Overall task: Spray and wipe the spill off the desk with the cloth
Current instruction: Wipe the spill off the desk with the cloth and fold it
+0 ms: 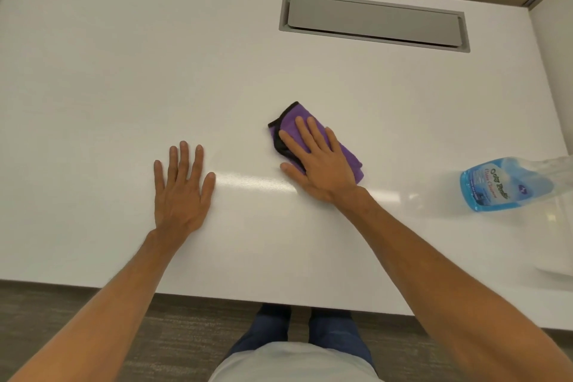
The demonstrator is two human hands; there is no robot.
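Right hand [319, 161], fingers spread flat, presses the folded purple microfibre cloth [313, 136] mid white surface [108, 87]; left hand [183, 186] lies flat, empty. A wide sweep rightward could topple the blue spray bottle [496, 184] at the right edge.

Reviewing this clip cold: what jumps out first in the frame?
The purple cloth stands out on the white desk, pressed flat under the right hand near the middle. The left hand lies palm-down beside it, empty. A blue spray bottle sits at the right edge, and a grey cable hatch is set into the desk's far side.
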